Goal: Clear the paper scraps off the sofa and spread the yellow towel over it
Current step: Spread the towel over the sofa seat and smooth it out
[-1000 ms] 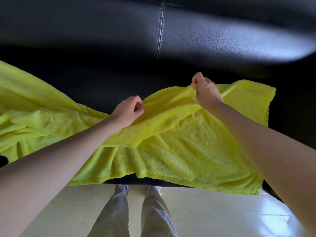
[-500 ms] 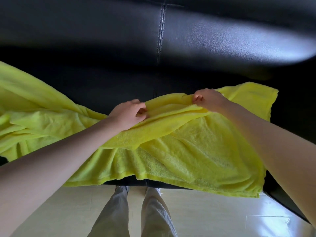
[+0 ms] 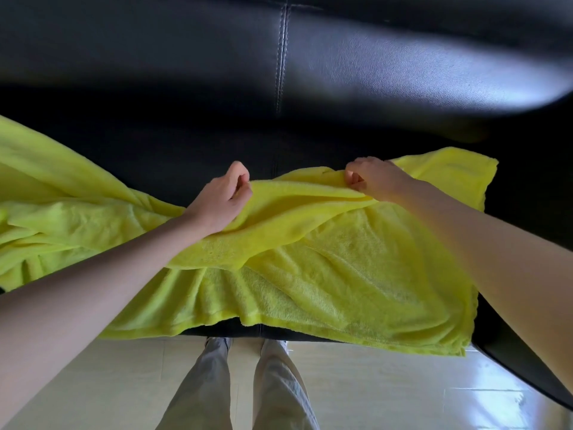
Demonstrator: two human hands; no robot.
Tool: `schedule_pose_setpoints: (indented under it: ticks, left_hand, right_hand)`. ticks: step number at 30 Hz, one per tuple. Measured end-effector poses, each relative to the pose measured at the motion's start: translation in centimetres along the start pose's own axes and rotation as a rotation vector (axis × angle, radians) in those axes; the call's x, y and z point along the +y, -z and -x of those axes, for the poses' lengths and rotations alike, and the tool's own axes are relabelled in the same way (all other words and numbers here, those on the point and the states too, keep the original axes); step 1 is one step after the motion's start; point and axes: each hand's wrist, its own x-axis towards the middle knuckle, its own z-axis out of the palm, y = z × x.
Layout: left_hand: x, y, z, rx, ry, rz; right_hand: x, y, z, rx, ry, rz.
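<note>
Hands [image 3: 221,200] on yellow towel [image 3: 356,268], sofa [image 3: 186,72] behind

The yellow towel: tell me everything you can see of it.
The yellow towel is bright yellow-green, fluffy terry-like cloth with a hemmed edge. It lies rumpled across the seat of the black sofa, bunched in folds at the left, its near edge hanging over the seat front. A doubled-over fold runs across its middle. The left hand and the right hand each pinch that fold's far edge. Its right corner lies flat.

One yellow towel [image 3: 341,274], one sofa [image 3: 186,88], two hands.
</note>
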Motion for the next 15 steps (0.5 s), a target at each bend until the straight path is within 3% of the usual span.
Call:
schedule_pose_setpoints:
  ticks: [3, 8, 15]
  left_hand:
    - [0.1, 0.0, -0.4, -0.093, 0.078, 0.073]
    - [-0.1, -0.5, -1.3, -0.247, 0.068, -0.272]
    - [0.0, -1.7, -1.7, -0.160, -0.054, -0.447]
  right_hand:
    - [0.4, 0.5, 0.3, -0.023, 0.005, 0.061]
    - [0.7, -0.1, 0.2, 0.043, 0.043, 0.169]
    - [1.8, 0.6, 0.3, 0.223, -0.080, -0.185]
